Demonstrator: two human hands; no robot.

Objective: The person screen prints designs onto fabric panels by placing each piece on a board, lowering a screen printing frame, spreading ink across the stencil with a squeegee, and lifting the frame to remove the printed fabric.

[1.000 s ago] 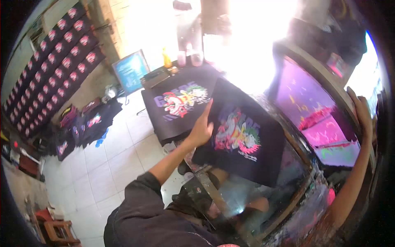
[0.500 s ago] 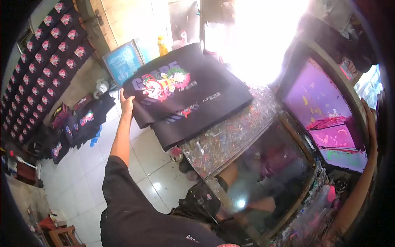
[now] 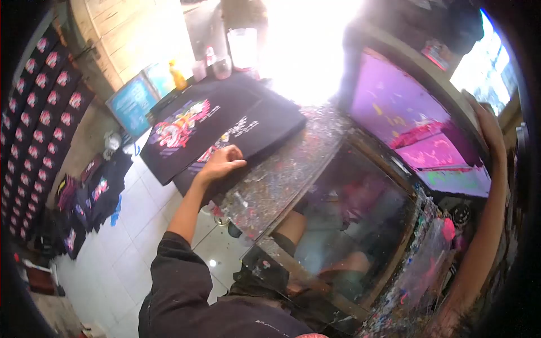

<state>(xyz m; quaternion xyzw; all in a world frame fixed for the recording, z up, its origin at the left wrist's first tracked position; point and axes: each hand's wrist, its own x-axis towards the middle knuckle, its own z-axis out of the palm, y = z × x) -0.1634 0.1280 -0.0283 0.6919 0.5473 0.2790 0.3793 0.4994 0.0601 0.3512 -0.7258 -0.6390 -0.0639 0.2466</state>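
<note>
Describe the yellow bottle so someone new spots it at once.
Find the black cloths with multicolour prints on the paint-spattered table. Just past their far edge, between the blue rectangular framed panel and the pinkish translucent cups, is a small yellow bottle. Its solid yellow body and narrower top set it apart from both.

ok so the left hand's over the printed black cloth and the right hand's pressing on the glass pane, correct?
Wrong on the right hand: the head view shows it at the outer edge of the tilted screen frame, not on the glass pane. The left hand is over the printed black cloth.
</note>
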